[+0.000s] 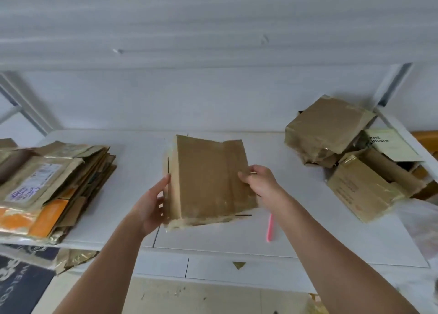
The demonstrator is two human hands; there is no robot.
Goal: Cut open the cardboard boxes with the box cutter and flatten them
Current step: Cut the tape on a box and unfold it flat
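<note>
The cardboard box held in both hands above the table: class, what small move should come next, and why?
Probably press the box flat between the hands: the left hand and right hand grip its opposite edges, it already looks partly collapsed, and the pink cutter lies unused on the table.

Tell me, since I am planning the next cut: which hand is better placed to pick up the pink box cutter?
The right hand. The box cutter lies on the white table just below that hand's side of the box, while the left hand grips the opposite edge.
</note>
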